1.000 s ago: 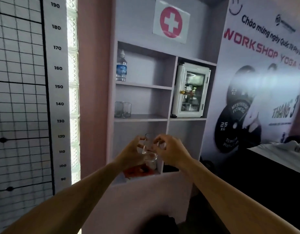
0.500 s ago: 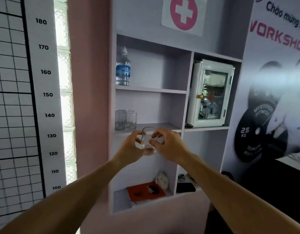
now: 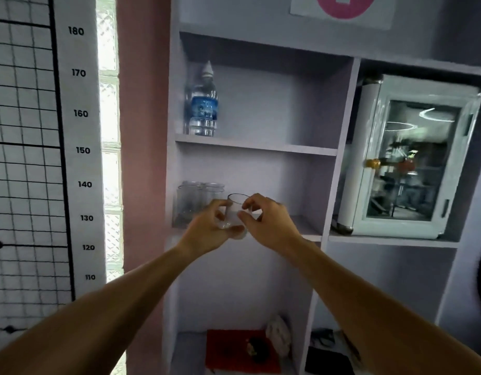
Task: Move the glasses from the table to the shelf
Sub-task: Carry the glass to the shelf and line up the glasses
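Carrying 1 glass (image 3: 235, 212) to the shelf (image 3: 301, 226).
My left hand (image 3: 207, 231) and right hand (image 3: 269, 220) clamp it; next I set it beside the stored glasses (image 3: 198, 201).

Clear glass (image 3: 235, 212), blue-labelled bottle (image 3: 203, 104), lilac shelf (image 3: 301, 228), red book (image 3: 234, 350)

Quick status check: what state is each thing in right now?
Glass: upright, held in both hands, not yet on the shelf.
Left hand: gripping the glass.
Right hand: gripping the glass.
Shelved glasses: upright, grouped at left.
Water bottle: upright, capped.
Cabinet door: closed.
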### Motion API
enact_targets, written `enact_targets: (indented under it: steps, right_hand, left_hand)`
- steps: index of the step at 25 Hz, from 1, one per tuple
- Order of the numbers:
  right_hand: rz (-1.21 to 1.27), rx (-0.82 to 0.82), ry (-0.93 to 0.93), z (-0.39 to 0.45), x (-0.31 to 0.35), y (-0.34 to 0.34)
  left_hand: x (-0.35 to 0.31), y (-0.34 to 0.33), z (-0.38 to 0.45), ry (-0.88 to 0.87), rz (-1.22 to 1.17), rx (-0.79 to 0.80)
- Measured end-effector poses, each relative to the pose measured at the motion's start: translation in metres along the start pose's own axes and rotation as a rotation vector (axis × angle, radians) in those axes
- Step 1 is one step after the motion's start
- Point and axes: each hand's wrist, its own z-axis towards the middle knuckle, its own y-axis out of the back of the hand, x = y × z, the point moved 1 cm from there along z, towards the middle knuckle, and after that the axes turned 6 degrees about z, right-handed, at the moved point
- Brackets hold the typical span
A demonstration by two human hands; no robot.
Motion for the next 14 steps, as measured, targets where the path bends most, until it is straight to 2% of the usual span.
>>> enact_targets:
  steps: [7, 14]
  right_hand:
    - [0.084, 0.063, 0.065, 0.039, -0.050, -0.005]
    - [0.169, 0.070, 0.059, 0.054, -0.071, -0.023]
  left_hand:
    - [-0.001, -0.027, 0.027, 0.103, 0.080, -0.060]
    - [-0.007, -0.024, 0.031, 0.146, 0.430, -0.153]
